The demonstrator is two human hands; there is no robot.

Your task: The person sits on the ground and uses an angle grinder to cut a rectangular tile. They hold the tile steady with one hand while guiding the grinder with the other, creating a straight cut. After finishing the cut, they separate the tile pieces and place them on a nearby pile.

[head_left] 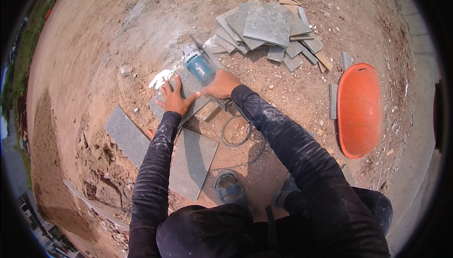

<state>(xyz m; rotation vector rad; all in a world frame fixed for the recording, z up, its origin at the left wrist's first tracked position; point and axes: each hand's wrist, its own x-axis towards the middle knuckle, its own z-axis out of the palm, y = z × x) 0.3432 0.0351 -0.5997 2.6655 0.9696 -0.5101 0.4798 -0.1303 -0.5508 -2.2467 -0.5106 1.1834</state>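
Observation:
My right hand (222, 84) is wrapped round the body of a teal handheld power cutter (200, 67). The cutter's grey metal head points away from me, and a flat base plate runs along its right side. Under it lies a grey stone tile (189, 86). My left hand (175, 99) presses on that tile with its fingers spread, its thumb reaching close to my right hand. I cannot make out the blade's contact with the tile. Closer to my feet, a large grey tile (191, 163) lies on the ground, with a narrower tile (126, 133) to its left.
A pile of grey tiles and offcuts (267, 24) stands ahead, slightly right. An upturned orange tub (361, 112) sits at the right beside stone strips. The black power cord (236, 144) loops near my sandals (230, 189). A crumpled white scrap (161, 78) lies beyond my left hand.

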